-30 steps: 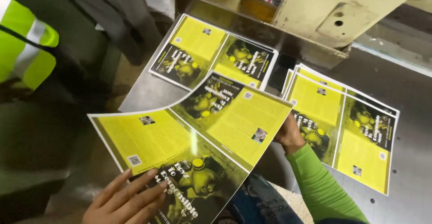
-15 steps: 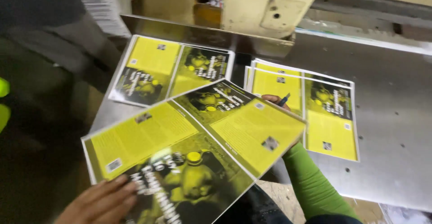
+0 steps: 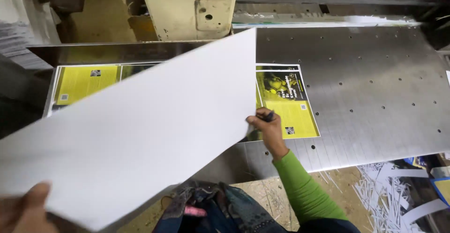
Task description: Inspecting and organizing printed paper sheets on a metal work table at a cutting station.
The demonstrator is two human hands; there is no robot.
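I hold a large printed sheet (image 3: pixel 140 134) turned over, so its blank white back faces me and fills the middle of the view. My left hand (image 3: pixel 23 209) grips its near left corner at the bottom left. My right hand (image 3: pixel 268 125), in a green sleeve, pinches the sheet's right edge and also holds a dark pen. Under the sheet lie two stacks of yellow and black printed sheets: one at the left (image 3: pixel 82 83), one at the right (image 3: pixel 286 102), both partly covered.
The stacks rest on a steel table (image 3: pixel 365 88) dotted with small holes. A cream machine housing (image 3: pixel 192 8) stands behind it. White paper trimmings (image 3: pixel 398 200) litter the floor at the bottom right. A stack of paper (image 3: pixel 18 31) sits at the far left.
The sheet has flipped from printed side up to blank side up and swung across the left stack. My right hand moved from beneath the sheet to its right edge. The view shifted.
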